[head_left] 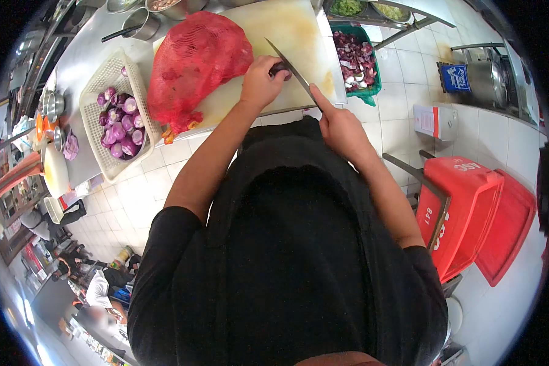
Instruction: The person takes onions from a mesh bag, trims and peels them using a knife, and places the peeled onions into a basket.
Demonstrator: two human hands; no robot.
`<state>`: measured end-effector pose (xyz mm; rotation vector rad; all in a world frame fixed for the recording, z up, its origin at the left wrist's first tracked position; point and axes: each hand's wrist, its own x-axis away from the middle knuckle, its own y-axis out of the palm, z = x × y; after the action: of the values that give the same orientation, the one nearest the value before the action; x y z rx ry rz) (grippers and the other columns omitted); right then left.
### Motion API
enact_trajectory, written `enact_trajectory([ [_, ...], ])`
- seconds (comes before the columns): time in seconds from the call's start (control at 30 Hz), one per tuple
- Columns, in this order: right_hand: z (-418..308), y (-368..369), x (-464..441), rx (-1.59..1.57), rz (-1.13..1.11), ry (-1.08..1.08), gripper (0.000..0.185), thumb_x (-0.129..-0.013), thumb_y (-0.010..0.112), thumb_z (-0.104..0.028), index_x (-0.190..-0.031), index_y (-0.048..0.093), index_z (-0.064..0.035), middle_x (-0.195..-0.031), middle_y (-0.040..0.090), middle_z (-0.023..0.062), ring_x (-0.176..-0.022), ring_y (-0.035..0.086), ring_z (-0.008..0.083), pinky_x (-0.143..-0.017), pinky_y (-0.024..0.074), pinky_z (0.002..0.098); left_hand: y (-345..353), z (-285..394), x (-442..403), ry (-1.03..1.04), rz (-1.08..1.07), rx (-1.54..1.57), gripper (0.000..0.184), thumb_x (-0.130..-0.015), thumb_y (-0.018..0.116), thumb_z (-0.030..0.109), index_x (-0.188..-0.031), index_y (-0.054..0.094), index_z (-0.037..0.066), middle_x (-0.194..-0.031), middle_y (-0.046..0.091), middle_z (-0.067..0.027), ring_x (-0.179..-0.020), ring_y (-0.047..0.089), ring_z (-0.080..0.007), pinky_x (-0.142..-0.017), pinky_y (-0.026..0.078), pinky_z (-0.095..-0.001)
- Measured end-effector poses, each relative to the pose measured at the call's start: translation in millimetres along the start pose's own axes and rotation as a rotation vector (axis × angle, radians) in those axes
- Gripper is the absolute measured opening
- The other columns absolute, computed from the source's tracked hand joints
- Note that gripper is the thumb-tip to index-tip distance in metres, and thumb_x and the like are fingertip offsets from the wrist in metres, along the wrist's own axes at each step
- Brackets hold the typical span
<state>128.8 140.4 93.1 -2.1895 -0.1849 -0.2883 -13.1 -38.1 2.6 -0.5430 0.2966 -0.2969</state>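
My left hand [263,82] is closed around a dark red onion [279,69] over the white cutting board [293,27]. In my right hand [341,127] is the handle of a kitchen knife [293,70], its blade pointing away to the upper left, beside the onion. Whether the edge touches the onion I cannot tell. Left of my left hand lies a full red mesh sack [195,64] on the board. Farther left, a cream plastic basket [91,131] holds several peeled purple onions [126,125].
A green crate [376,76] of onion skins and scraps stands below the board's right edge. Metal pots, one a saucepan [143,25], line the back left of the counter. A red bin [457,201] with its lid hanging is to my right. Another person [100,290] is at lower left.
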Motion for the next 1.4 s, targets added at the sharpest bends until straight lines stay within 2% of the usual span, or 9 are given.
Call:
enact_trajectory([
  [0.2, -7.2, 1.5, -20.4, 0.034, -0.028, 0.029, 0.068, -0.088, 0.051, -0.006, -0.152, 0.033, -0.0238, -0.076, 0.064, 0.0273, -0.072, 0.062, 0.046, -0.069, 0.0478, 0.0559, 1.2, -4.2, 0.8, 0.004, 0.008, -0.004, 0.026, -0.075, 0.076, 0.01, -0.098, 0.068, 0.001, -0.095, 0.066, -0.0153, -0.089, 0.065, -0.0334, -0.079, 0.053, -0.0392],
  [0.3, 1.1, 15.9, -33.9, 0.02, -0.008, -0.009, 0.069, -0.088, 0.052, -0.007, -0.152, 0.033, -0.0243, -0.077, 0.064, 0.027, -0.074, 0.063, 0.045, -0.069, 0.0485, 0.0558, -0.1, -10.1, -0.5, 0.109, 0.036, -0.078, 0.026, -0.078, 0.076, 0.011, -0.101, 0.068, 0.001, -0.095, 0.068, -0.0144, -0.085, 0.068, -0.0262, -0.076, 0.055, -0.0349],
  [0.6, 24.4, 51.0, -73.7, 0.013, 0.114, -0.103, 0.07, -0.085, 0.052, -0.009, -0.152, 0.034, -0.024, -0.077, 0.065, 0.0282, -0.071, 0.064, 0.0443, -0.07, 0.0509, 0.054, -5.5, -8.1, 5.7, 0.027, -0.013, -0.066, 0.031, -0.08, 0.076, 0.016, -0.108, 0.067, 0.003, -0.097, 0.067, -0.0156, -0.09, 0.067, -0.0282, -0.081, 0.054, -0.0363],
  [0.63, 25.2, 47.5, -74.2, 0.011, 0.04, -0.041, 0.073, -0.084, 0.053, -0.01, -0.152, 0.033, -0.0232, -0.089, 0.068, 0.0263, -0.079, 0.067, 0.043, -0.076, 0.0528, 0.0524, -5.8, -10.8, 8.2, 0.05, 0.015, -0.044, 0.031, -0.081, 0.075, 0.016, -0.108, 0.067, 0.003, -0.096, 0.066, -0.0156, -0.088, 0.066, -0.0284, -0.079, 0.053, -0.0366],
  [0.8, 39.4, 52.1, -72.0, -0.094, 0.173, 0.024, 0.07, -0.085, 0.051, -0.011, -0.152, 0.033, -0.021, -0.08, 0.065, 0.0295, -0.072, 0.064, 0.0457, -0.071, 0.0505, 0.0538, -14.7, -27.9, 23.7, 0.115, -0.007, -0.063, 0.031, -0.085, 0.072, 0.016, -0.112, 0.066, 0.002, -0.093, 0.064, -0.0158, -0.083, 0.064, -0.0281, -0.074, 0.052, -0.0363],
  [1.1, 33.3, 43.5, -36.4, -0.17, 0.061, -0.072, 0.067, -0.087, 0.051, -0.009, -0.152, 0.034, -0.0188, -0.075, 0.062, 0.0314, -0.068, 0.062, 0.0478, -0.068, 0.0491, 0.055, -8.0, -29.7, 21.7, -0.144, 0.06, 0.084, 0.025, -0.091, 0.064, 0.018, -0.108, 0.066, -0.001, -0.085, 0.065, -0.0148, -0.079, 0.064, -0.0238, -0.076, 0.051, -0.0338],
  [1.2, 28.0, 39.3, -34.3, -0.171, 0.015, -0.059, 0.068, -0.087, 0.051, -0.01, -0.152, 0.032, -0.0202, -0.082, 0.064, 0.0306, -0.077, 0.064, 0.0469, -0.074, 0.0511, 0.0551, -6.0, -38.2, 17.5, -0.29, -0.042, 0.136, 0.029, -0.095, 0.06, 0.023, -0.114, 0.063, 0.0, -0.08, 0.065, -0.0135, -0.071, 0.063, -0.0218, -0.067, 0.051, -0.0338],
  [1.3, 24.5, 35.2, -35.3, -0.129, 0.045, -0.089, 0.068, -0.087, 0.052, -0.008, -0.151, 0.034, -0.0176, -0.076, 0.063, 0.0308, -0.07, 0.062, 0.0473, -0.069, 0.0495, 0.0537, -6.0, -31.1, 13.7, -0.626, -0.172, 0.338, 0.036, -0.098, 0.055, 0.028, -0.125, 0.056, 0.003, -0.08, 0.064, -0.0112, -0.063, 0.06, -0.0177, -0.055, 0.05, -0.0317],
  [1.4, 19.4, 27.4, -36.8, -0.141, 0.008, -0.07, 0.067, -0.087, 0.052, -0.009, -0.151, 0.034, -0.0175, -0.076, 0.063, 0.0302, -0.071, 0.062, 0.047, -0.07, 0.0498, 0.0528, -2.9, -27.7, 13.8, -0.613, -0.128, 0.387, 0.041, -0.1, 0.052, 0.03, -0.132, 0.05, 0.005, -0.081, 0.063, -0.0094, -0.058, 0.057, -0.0136, -0.047, 0.046, -0.0287],
])
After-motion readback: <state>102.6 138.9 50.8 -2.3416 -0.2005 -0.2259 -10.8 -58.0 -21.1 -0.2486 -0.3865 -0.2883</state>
